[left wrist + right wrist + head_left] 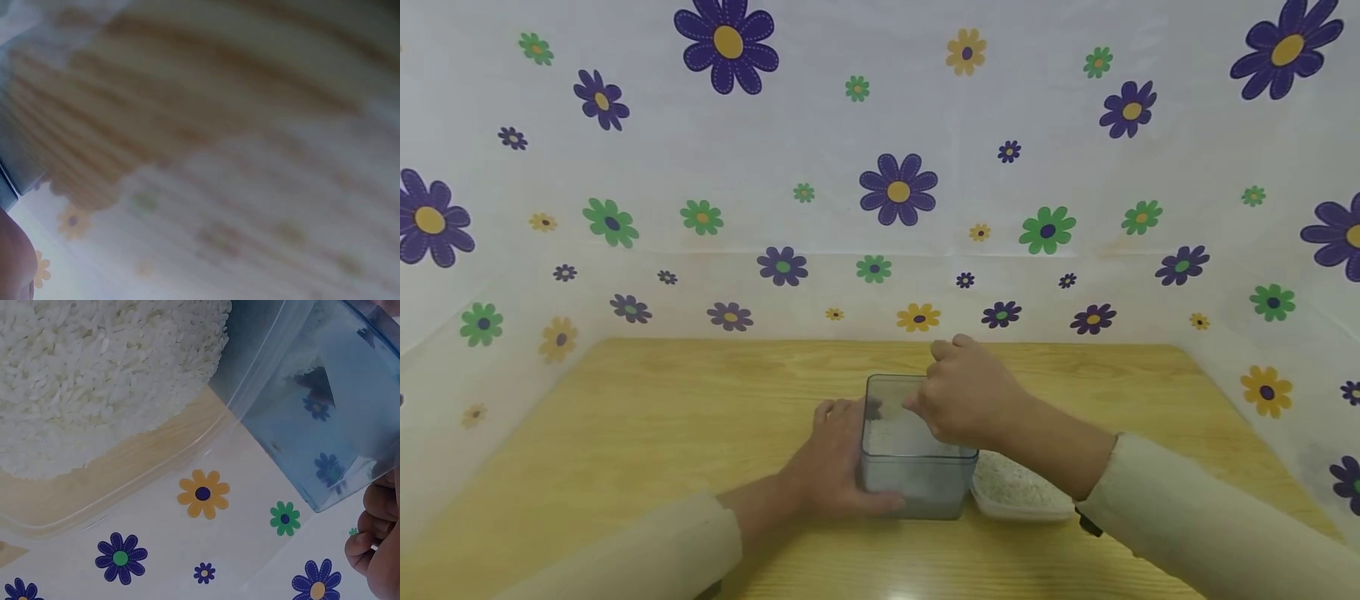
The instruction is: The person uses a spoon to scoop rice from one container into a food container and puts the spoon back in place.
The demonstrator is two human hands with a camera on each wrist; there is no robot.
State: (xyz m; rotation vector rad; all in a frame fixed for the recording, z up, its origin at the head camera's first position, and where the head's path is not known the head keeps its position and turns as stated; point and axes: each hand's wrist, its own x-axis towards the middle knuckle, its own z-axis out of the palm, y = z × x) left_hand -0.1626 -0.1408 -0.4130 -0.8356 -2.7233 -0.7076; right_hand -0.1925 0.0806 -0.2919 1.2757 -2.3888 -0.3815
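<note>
A bluish see-through square container (917, 487) stands on the table, with whitish grains inside. My left hand (827, 467) holds its left side, the thumb lying along the front wall. Over its open top is my right hand (966, 396), its fingers curled. In the right wrist view, the curled fingers (378, 506) grip a thin whitish piece; a cloudy pale sheet-like shape (362, 387) shows at the container, its kind unclear. Right of the container, a clear shallow tub (1022, 512) holds white rice (106, 375). The left wrist view is mostly blurred.
The wooden table (700, 392) runs back to a white cloth (820, 142) printed with purple, green and yellow flowers, which hangs behind and at both sides. The tub stands against or very close to the container, under the right forearm.
</note>
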